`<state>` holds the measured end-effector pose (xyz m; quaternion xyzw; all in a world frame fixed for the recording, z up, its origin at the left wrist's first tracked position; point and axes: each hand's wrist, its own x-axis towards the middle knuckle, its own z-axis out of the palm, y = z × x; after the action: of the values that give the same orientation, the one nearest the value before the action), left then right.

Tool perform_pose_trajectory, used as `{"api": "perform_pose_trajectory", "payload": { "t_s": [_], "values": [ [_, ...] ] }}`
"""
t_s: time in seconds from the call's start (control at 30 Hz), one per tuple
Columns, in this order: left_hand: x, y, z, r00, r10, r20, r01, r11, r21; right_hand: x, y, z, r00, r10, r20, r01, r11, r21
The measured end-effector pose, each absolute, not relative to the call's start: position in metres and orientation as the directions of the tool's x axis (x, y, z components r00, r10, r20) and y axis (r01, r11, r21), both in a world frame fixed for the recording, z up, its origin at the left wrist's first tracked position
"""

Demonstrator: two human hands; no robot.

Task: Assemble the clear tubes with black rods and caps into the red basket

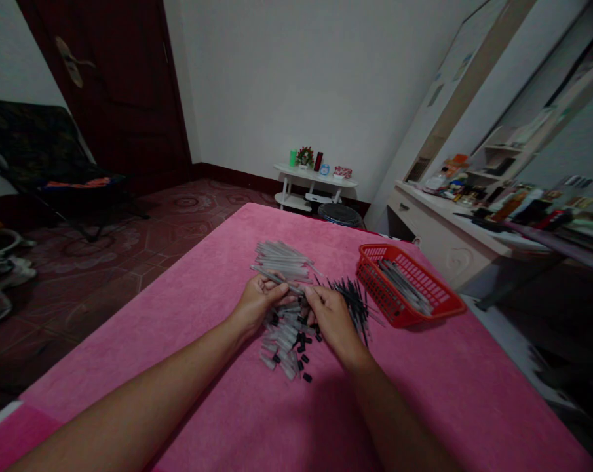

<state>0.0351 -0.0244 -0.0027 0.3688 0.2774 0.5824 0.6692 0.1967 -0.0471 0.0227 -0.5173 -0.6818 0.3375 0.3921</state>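
Pinching a slim grey tube (269, 273) with your left hand (257, 298) and right hand (331, 318), near loose clear pieces (285, 335), red basket (431, 278) to your right.

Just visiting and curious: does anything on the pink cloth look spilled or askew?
Nothing looks damaged. The black rods by the right hand lie crisscrossed, messier than the roughly parallel clear tubes beyond, and small black pieces nearer the wearer look scattered, as if spilled.
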Motion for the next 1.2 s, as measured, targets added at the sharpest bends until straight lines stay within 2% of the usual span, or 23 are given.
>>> {"api": "perform_pose_trajectory", "payload": {
  "t_s": [0.13,0.23,0.4,0.53,0.73,1.0,1.1,1.2],
  "values": [
    [0.035,-0.024,-0.003,0.161,0.986,0.045,-0.577,0.057,0.815,0.196,-0.047,0.023,-0.130,0.974,0.183,0.377,0.219,-0.900],
    [0.035,-0.024,-0.004,0.169,0.985,0.044,-0.571,0.062,0.819,0.195,-0.047,0.024,-0.170,0.972,0.163,0.396,0.219,-0.892],
    [0.035,-0.024,-0.005,0.168,0.985,0.047,-0.578,0.060,0.814,0.195,-0.048,0.024,-0.116,0.974,0.194,0.426,0.225,-0.876],
    [0.035,-0.024,-0.004,0.176,0.983,0.042,-0.577,0.069,0.814,0.195,-0.048,0.025,-0.168,0.970,0.177,0.434,0.234,-0.870],
    [0.035,-0.025,0.000,0.163,0.986,0.030,-0.581,0.071,0.811,0.194,-0.050,0.027,-0.119,0.972,0.203,0.410,0.234,-0.882],
    [0.034,-0.026,0.000,0.180,0.981,0.070,-0.536,0.038,0.843,0.202,-0.045,0.028,-0.208,0.976,0.060,0.393,0.140,-0.909],
    [0.032,-0.023,0.001,0.126,0.987,0.099,-0.553,-0.013,0.833,0.212,-0.044,0.031,-0.253,0.966,0.046,0.572,0.188,-0.799],
    [0.028,-0.018,0.001,0.061,0.993,0.098,-0.565,-0.047,0.824,0.219,-0.048,0.040,-0.314,0.949,0.018,0.770,0.266,-0.580]
  ]
}}
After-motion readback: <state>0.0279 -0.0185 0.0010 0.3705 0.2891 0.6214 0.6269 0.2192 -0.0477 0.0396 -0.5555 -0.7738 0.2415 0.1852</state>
